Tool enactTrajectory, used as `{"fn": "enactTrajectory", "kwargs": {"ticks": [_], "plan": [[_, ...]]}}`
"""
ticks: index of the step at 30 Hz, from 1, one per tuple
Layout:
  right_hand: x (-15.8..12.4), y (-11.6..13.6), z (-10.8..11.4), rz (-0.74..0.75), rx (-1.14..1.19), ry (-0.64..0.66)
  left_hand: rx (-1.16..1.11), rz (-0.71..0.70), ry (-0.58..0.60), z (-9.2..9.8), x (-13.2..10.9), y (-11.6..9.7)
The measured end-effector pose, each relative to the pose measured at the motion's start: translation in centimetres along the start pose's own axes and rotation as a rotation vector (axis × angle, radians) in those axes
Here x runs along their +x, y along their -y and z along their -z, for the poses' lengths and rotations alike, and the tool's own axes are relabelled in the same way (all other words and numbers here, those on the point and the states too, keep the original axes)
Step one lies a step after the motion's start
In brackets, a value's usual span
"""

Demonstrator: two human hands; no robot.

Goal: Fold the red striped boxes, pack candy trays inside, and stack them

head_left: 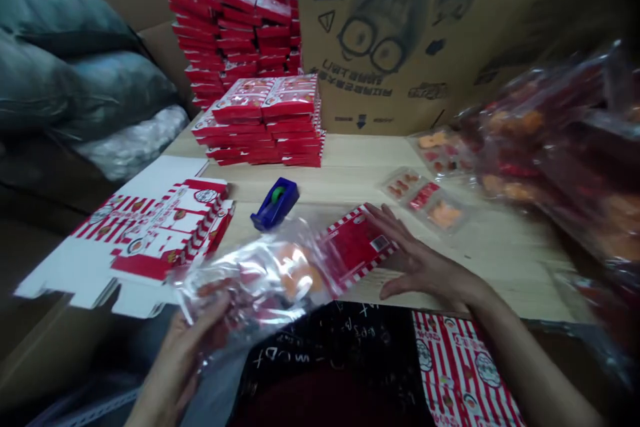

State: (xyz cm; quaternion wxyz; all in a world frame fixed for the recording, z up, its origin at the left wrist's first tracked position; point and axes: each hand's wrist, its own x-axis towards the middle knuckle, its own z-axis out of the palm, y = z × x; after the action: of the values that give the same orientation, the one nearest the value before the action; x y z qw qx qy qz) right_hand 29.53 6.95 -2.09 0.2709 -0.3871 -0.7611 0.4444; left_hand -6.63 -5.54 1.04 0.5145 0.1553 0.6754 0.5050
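My left hand [200, 333] is closed around the near end of a clear plastic pack [265, 273] with orange and red pieces inside. At the pack's far end is a red card [353, 247] with striped edges and a barcode; whether it sits inside the plastic or against it I cannot tell. Beside the card's right end is my right hand [415, 257], its thumb and fingers apart, with the fingertips at or just behind the card's edge. Beyond the pack, a blue tape dispenser [276, 203] with a green core stands on the wooden table [345, 177].
Flat red-and-white printed cartons [165, 227] lie at the left. Red boxes are stacked in a near pile [270, 123] and a far pile [235, 27], by a large cardboard box [400, 100]. Clear packs [425, 197] lie right, near a heap of bagged packs [555, 160].
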Motion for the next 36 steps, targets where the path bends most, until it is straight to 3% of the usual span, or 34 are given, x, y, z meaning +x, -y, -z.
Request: {"fn": "enactTrajectory", "kwargs": {"ticks": [2,4,8,12,15,18,25,27,30,36], "plan": [[2.7,-0.7,-0.3,0.021,-0.348,0.153,-0.044,-0.116,-0.222,1.8,-0.3,-0.7],[5.2,-1.2,-1.5,0.028,-0.577,0.314,-0.075,-0.221,-0.343,2.6,-0.4,-0.4],[7.2,-1.8,-3.9,-0.017,-0.717,0.497,-0.053,-0.204,-0.353,2.0,0.0,2.8],[5.4,-2.5,-5.0,-0.016,-0.653,0.415,-0.001,-0.127,-0.318,1.1,0.4,5.9],[3.6,-2.6,-5.8,-0.039,-0.638,0.276,-0.043,-0.073,-0.163,1.3,0.7,6.6],[2.3,-2.5,-6.7,-0.047,-0.640,0.159,-0.001,0.011,0.086,2.2,1.3,6.0],[1.6,-1.7,-7.0,-0.029,-0.613,0.179,0.279,0.009,0.515,3.2,5.1,2.7],[1.5,-1.7,-7.0,-0.035,-0.610,0.179,0.321,0.019,0.590,3.2,6.3,2.2],[1.4,-1.8,-7.0,-0.029,-0.606,0.189,0.423,0.033,0.613,2.9,7.7,1.9],[1.4,-2.0,-7.2,0.011,-0.579,0.213,0.668,-0.083,0.784,1.1,10.2,-0.1]]}}
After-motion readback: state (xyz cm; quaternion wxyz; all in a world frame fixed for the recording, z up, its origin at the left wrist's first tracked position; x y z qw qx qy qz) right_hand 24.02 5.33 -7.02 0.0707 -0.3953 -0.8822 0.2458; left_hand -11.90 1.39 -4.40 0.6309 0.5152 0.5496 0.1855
